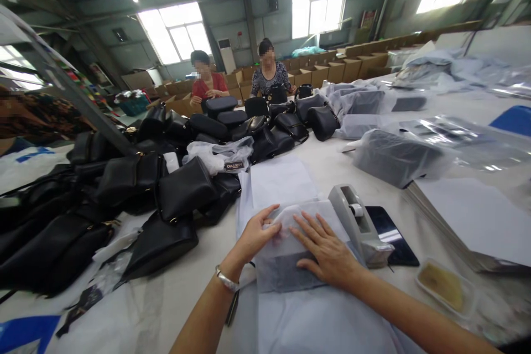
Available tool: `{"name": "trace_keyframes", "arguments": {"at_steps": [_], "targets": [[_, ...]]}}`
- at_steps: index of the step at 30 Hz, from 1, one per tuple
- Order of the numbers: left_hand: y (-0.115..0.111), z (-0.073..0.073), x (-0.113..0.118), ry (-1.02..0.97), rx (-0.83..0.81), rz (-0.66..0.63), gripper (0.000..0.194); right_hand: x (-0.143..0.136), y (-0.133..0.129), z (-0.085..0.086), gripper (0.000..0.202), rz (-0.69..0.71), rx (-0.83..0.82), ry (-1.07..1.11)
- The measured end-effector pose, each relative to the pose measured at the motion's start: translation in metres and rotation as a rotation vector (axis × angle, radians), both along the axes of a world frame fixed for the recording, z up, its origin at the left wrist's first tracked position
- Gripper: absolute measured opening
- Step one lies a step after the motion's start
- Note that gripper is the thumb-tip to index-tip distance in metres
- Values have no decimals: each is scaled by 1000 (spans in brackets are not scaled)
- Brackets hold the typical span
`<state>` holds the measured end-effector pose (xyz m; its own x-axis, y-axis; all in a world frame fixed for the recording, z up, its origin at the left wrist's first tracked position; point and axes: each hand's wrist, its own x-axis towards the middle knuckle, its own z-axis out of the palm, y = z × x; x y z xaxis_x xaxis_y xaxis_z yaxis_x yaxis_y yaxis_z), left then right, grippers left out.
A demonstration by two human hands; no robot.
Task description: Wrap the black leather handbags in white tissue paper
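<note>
A dark flat-lying bag (288, 274) is partly covered by a thin, see-through white wrapping sheet (327, 213). At the sheet's left edge, my left hand (255, 235) grips it between thumb and fingers; some fingertips are hidden beneath the sheet. My right hand (326, 246) lies flat on top, fingers spread, pressing the sheet over the bag. Beyond both hands is a stack of white sheets (284, 180). Just right of the wrapped bag stands a grey tape dispenser (359, 227).
Black handbags (186, 188) are heaped to the left and ahead. Right of the dispenser lie a dark tablet (392, 235), a small tray (442, 287) and stacked grey-white boards (477, 221). A wrapped bag (394, 157) sits behind them. Two co-workers (269, 74) are across the table; cardboard boxes (350, 69) line up behind.
</note>
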<state>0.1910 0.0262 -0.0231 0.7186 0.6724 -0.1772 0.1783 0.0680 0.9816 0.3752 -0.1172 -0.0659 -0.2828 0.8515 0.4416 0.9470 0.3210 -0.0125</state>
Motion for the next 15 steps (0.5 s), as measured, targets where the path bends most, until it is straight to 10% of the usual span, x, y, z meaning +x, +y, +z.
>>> {"name": "trace_keyframes", "arguments": {"at_steps": [7,15], "targets": [[0,-9,0,10,26,23,69,27,28,26,46,-97,51,189],[-5,-6,-2,3,251,122,55,49,80,51,44,-118,-350,285]]}}
